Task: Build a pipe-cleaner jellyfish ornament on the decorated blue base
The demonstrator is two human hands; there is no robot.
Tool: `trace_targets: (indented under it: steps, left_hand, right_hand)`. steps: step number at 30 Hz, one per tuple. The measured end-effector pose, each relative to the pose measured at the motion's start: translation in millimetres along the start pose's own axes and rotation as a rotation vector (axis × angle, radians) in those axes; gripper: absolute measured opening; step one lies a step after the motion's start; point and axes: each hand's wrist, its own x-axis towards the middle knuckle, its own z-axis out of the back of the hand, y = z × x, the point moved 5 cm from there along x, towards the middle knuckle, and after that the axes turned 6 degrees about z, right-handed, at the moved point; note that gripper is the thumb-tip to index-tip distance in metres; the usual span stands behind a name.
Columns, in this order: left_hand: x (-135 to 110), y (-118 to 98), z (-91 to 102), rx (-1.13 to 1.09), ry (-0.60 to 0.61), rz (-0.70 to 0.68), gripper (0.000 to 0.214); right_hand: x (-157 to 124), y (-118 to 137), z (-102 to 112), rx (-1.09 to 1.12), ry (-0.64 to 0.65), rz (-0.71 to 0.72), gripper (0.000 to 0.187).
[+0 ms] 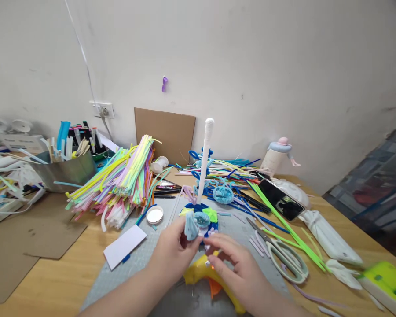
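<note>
My left hand [176, 248] pinches a light blue fuzzy pipe-cleaner piece [191, 226] between thumb and fingers. Close beside it, my right hand [232, 264] has its fingers curved and apart, the fingertips near the lower edge of the craft; I see nothing held in them. The craft has a dark blue pipe-cleaner base [214, 226] with a green piece [211, 214] and a round light blue piece [202, 219] on it. A white wrapped rod [204, 163] rises upright from behind these. Under my hands lies a yellow glue gun [198, 269] with an orange trigger [214, 288].
Scissors [288, 262], bright green pipe cleaners [284, 224] and a phone [281, 200] lie at right. Bundled pastel pipe cleaners [122, 176], a metal container [64, 171] and a white card [125, 246] are at left. Cardboard [165, 134] leans on the wall behind the grey cutting mat [108, 286].
</note>
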Motion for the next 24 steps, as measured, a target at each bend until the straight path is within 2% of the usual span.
trace_targets:
  steps: [2,6,11,15,17,20,22,24]
  left_hand:
    - [-3,-1,0.0,0.010,-0.009,-0.006,0.014]
    - [-2,-3,5.4,-0.060,-0.059,0.009,0.026]
    - [-1,-2,2.5,-0.079,0.018,-0.005,0.043]
    - [-5,-3,-3.5,-0.073,0.092,-0.027,0.047]
    - [-5,-3,-4.5,-0.121,0.099,0.012,0.043]
    - [-1,0,-2.9,-0.256,0.067,0.141,0.028]
    - [3,2,-5.9,-0.354,0.124,0.231,0.022]
    - [5,3,-10.4,-0.435,0.204,0.299,0.026]
  right_hand:
    - [5,6,-9,0.163,-0.017,0.012,0.038]
    - [18,8,-22,0.393,-0.053,-0.081,0.039]
    - [29,13,-32,0.519,-0.034,-0.107,0.031]
    - [33,-1,-31,0.595,-0.118,-0.252,0.031]
    - [33,-8,-30,0.648,-0.137,-0.298,0.030]
    - [33,-13,-27,0.703,-0.155,-0.310,0.030]
    - [32,-14,-26,0.707,-0.167,-0.307,0.031]
    - [32,-13,-26,0.691,-0.163,-0.305,0.032]
